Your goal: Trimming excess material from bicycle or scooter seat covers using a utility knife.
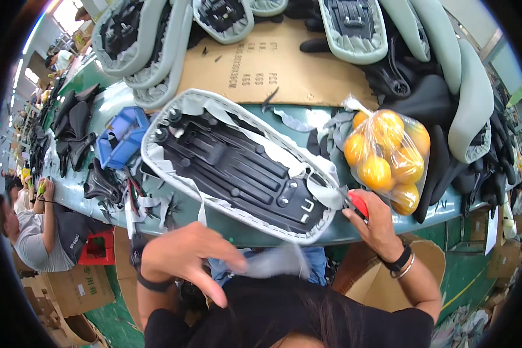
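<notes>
A long seat cushion lies upside down on the table, its black ribbed plastic base facing up and its pale grey cover folded over the rim. Loose cover material sticks up at its right end. There my right hand is closed around a red-handled cutting tool, whose exact kind I cannot make out. My left hand is in the air in front of the cushion's near side, thumb and fingers apart. Just right of its fingertips is a motion-blurred pale grey strip, apparently apart from the hand.
A clear bag of orange fruit sits right of the cushion. Left of it stands a blue plastic bin among scraps. Flat cardboard and several grey seats lie behind. A person works at the far left.
</notes>
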Demonstrator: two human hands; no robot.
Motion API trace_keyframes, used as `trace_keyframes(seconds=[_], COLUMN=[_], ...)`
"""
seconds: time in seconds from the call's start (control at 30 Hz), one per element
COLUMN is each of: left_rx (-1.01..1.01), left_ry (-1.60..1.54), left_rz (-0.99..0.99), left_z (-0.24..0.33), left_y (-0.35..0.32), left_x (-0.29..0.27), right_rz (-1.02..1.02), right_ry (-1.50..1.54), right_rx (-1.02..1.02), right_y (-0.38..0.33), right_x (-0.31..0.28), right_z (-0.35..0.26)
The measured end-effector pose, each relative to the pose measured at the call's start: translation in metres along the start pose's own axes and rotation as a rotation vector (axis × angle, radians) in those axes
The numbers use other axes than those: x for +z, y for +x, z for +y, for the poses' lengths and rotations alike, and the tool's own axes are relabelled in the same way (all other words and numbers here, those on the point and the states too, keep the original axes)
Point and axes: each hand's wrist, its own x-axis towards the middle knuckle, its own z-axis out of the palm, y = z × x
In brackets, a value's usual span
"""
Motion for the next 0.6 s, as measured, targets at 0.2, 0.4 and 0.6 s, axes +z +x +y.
trace_keyframes(seconds=[0.2, 0.4, 0.6], left_rx=[-0.46, -0.148, -0.38], left_ry=[-0.36, -0.465, 0.241], left_rz=[1.522, 1.614, 1.229], left_z=[-0.054, -0.089, 0.01], left_y=[-0.043, -0.03, -0.067], left_x=[0.041, 0.047, -0.039], right_rz=[-0.025, 0.216, 0.345], right_ry=[0.33, 0.299, 0.734], right_rx=[0.444, 0.046, 0.255], right_y=[0.023, -0.03, -0.028], right_x=[0.039, 0.072, 0.056], right_z=[-0.015, -0.05, -0.054])
